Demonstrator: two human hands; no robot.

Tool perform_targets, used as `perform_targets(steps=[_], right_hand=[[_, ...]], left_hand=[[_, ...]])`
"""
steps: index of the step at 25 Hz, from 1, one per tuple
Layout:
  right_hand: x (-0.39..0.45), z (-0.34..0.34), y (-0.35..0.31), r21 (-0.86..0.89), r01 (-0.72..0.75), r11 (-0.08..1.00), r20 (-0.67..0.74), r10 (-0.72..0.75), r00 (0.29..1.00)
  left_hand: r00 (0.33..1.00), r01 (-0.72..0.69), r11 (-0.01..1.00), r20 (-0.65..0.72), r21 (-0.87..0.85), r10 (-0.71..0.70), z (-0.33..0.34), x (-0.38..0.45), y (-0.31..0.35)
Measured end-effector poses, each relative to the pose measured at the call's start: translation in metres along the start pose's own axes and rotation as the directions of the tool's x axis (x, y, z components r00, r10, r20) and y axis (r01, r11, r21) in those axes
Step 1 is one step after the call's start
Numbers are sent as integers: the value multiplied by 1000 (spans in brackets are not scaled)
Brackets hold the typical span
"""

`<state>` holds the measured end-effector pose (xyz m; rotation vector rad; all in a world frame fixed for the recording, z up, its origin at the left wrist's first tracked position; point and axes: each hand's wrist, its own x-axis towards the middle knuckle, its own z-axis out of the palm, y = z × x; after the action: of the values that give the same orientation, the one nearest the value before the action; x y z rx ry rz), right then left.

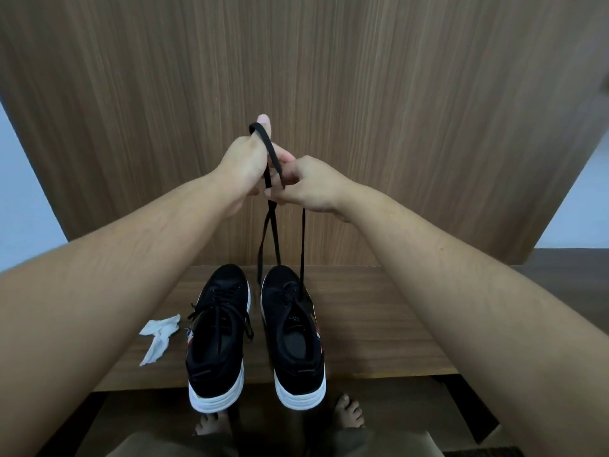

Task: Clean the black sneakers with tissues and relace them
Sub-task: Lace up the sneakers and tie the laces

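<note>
Left hand (pixel 245 163) and right hand (pixel 304 183) overlap; finger placement on the black lace (pixel 272 153) between them unreadable. Lace's lower run merges with the right sneaker (pixel 291 328); which eyelets it enters, too dark to tell. Small print inside that shoe illegible. Left sneaker (pixel 216 334) partly behind the left forearm. Bare toes under the bench (pixel 379 324), partly hidden.
</note>
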<state>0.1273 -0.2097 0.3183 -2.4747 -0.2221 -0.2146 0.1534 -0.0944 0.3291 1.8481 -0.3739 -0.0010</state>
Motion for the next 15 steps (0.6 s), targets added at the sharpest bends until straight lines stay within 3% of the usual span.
perform_targets(steps=[3,5,8,10,13,15], right_hand=[[-1,3,-1,26,39,999,18,-39,999],[-5,1,-3,118,12,993,34,-16,999],[-10,0,-1,291,-84,953,-16,93,996],[-12,-1,2,387,-158,909,-34,186,982],[-12,-4,8,473,-251,845,-34,302,953],[-11,-6,11,501,-299,812,-29,362,932]], left_hand=[[1000,-4,999,29,-49,6,0,5,1],[990,98,993,105,-65,-90,-3,9,-6],[891,381,924,263,14,-371,-6,9,-32],[809,491,869,341,57,-479,-8,7,-46],[763,504,863,487,-39,-425,-8,10,-58],[798,420,902,516,-103,-312,-5,9,-56]])
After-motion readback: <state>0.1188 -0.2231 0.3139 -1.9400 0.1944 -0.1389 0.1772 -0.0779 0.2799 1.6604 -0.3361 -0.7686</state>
